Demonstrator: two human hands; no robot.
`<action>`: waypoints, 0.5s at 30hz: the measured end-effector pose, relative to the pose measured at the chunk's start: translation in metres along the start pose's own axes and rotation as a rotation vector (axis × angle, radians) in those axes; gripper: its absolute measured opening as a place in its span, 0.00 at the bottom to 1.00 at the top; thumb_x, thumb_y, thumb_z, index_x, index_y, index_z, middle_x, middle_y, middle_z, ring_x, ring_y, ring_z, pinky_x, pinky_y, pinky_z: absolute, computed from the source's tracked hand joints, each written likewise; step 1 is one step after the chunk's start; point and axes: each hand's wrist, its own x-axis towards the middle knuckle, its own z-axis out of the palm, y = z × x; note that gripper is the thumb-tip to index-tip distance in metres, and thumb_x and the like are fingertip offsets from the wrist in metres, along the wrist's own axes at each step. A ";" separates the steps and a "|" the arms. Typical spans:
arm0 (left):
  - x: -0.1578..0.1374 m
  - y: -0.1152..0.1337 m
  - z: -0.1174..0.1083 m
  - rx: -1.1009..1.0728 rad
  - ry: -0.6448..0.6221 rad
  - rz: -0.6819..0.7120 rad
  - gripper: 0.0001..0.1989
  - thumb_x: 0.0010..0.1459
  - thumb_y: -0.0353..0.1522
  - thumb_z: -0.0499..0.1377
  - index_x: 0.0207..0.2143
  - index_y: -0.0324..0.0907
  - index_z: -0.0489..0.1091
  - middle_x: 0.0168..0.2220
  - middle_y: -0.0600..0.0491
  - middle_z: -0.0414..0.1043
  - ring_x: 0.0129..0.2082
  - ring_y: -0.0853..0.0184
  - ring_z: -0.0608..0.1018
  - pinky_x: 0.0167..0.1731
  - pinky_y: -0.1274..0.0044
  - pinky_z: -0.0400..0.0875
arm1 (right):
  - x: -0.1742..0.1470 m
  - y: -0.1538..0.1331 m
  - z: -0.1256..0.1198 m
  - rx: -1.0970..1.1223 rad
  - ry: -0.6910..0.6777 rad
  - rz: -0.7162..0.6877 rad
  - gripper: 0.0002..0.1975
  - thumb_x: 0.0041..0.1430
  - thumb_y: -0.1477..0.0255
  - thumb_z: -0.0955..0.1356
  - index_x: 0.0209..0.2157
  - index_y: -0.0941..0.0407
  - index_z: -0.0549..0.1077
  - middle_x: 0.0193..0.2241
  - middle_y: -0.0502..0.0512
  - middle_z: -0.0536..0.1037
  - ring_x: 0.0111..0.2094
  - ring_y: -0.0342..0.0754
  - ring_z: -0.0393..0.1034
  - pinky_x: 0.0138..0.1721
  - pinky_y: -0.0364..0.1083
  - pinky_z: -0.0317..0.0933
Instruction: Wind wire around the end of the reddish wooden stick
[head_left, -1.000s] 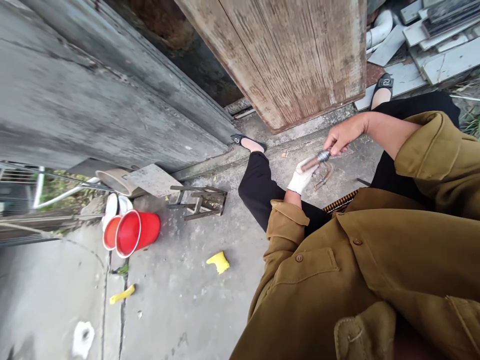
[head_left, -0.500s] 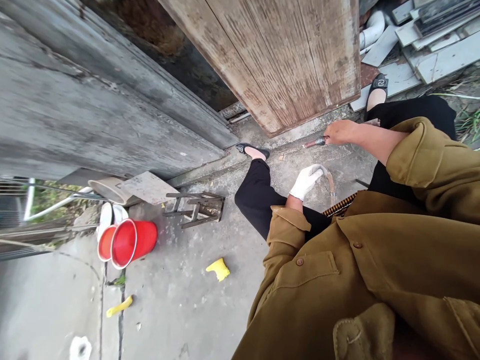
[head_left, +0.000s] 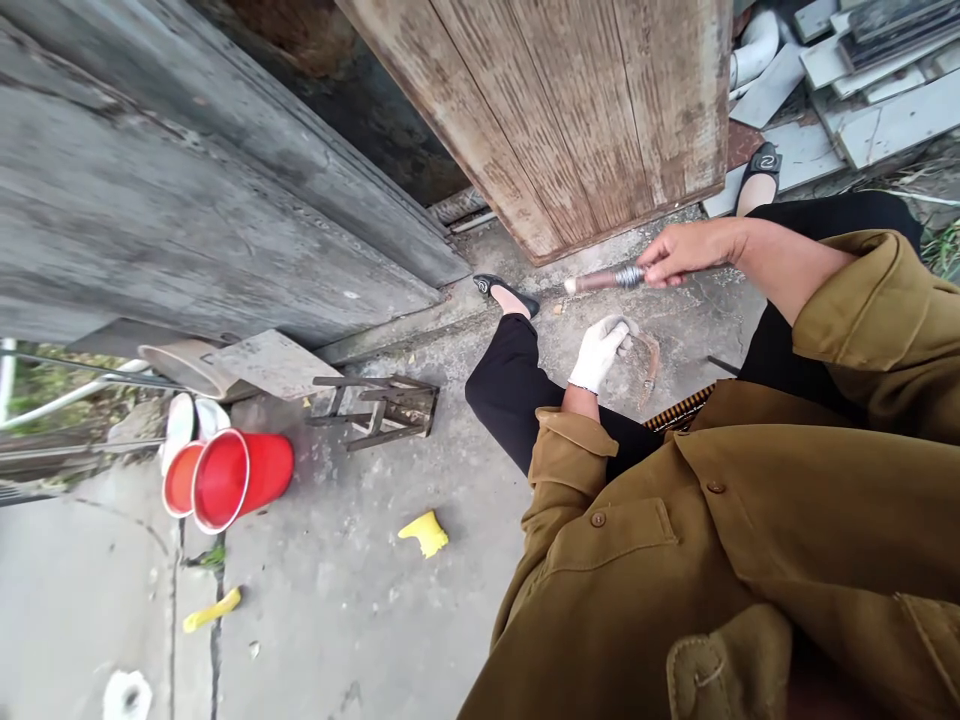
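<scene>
My left hand [head_left: 600,352], in a white glove, is closed at the near end of a thin, curved rusty-brown strip [head_left: 649,365]; I cannot make out its exact kind. In my bare right hand [head_left: 679,252] is a brown stick-like handle [head_left: 596,281] with silvery wire wound round it and a pale tip pointing left. My fingers close round it just behind the wire, and whatever lies beyond my palm is mostly hidden. Both hands are above the concrete between my legs, the right one farther out, with the two things apart.
A weathered wooden door panel [head_left: 555,130] stands ahead, beside a grey plank wall [head_left: 187,200]. To the left are a small wooden stool [head_left: 382,412], red buckets [head_left: 255,478] and yellow pieces [head_left: 426,534] on the concrete. Stacked tiles [head_left: 892,125] lie at the upper right.
My right hand has turned and shifted slightly left, bringing more of the wire-bound handle into view. The curved strip under my left hand has swung a little to the left.
</scene>
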 end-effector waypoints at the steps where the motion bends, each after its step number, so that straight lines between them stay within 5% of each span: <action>1: -0.002 0.002 0.002 -0.029 0.000 -0.009 0.21 0.62 0.48 0.63 0.53 0.49 0.75 0.38 0.44 0.82 0.42 0.55 0.83 0.42 0.62 0.79 | 0.000 0.001 -0.004 0.012 0.120 0.000 0.12 0.68 0.64 0.69 0.37 0.58 0.78 0.29 0.51 0.76 0.27 0.39 0.65 0.34 0.41 0.60; 4: 0.000 0.009 0.011 -0.090 -0.029 -0.033 0.18 0.63 0.49 0.61 0.46 0.48 0.78 0.34 0.46 0.82 0.35 0.60 0.81 0.40 0.65 0.78 | 0.006 0.007 -0.010 -0.099 0.316 0.090 0.13 0.68 0.64 0.69 0.33 0.58 0.76 0.27 0.53 0.75 0.28 0.43 0.67 0.33 0.43 0.59; 8: 0.003 0.014 0.014 -0.147 -0.027 -0.035 0.15 0.63 0.47 0.62 0.37 0.46 0.78 0.30 0.47 0.80 0.33 0.61 0.78 0.37 0.67 0.75 | 0.020 0.015 0.000 -0.539 0.279 0.242 0.09 0.64 0.67 0.71 0.33 0.59 0.78 0.29 0.57 0.76 0.34 0.51 0.72 0.36 0.46 0.59; 11: -0.003 0.012 0.004 -0.166 0.062 -0.026 0.14 0.61 0.45 0.64 0.39 0.45 0.78 0.31 0.45 0.80 0.37 0.56 0.79 0.36 0.66 0.73 | 0.023 0.015 0.015 -0.627 -0.019 0.312 0.06 0.60 0.71 0.74 0.31 0.60 0.79 0.26 0.54 0.75 0.33 0.49 0.71 0.37 0.46 0.59; 13: -0.004 0.007 -0.001 -0.177 0.095 -0.042 0.14 0.60 0.44 0.65 0.41 0.44 0.78 0.32 0.44 0.79 0.39 0.55 0.79 0.36 0.67 0.72 | 0.019 0.009 0.022 -0.514 -0.322 0.338 0.05 0.59 0.73 0.75 0.32 0.61 0.80 0.23 0.50 0.73 0.29 0.44 0.69 0.37 0.44 0.59; 15: -0.001 0.002 -0.003 -0.197 0.107 -0.075 0.14 0.59 0.43 0.66 0.41 0.43 0.78 0.32 0.44 0.79 0.38 0.57 0.79 0.37 0.68 0.72 | 0.012 -0.002 0.023 -0.345 -0.489 0.298 0.06 0.61 0.72 0.74 0.35 0.62 0.81 0.24 0.49 0.74 0.28 0.40 0.67 0.37 0.42 0.59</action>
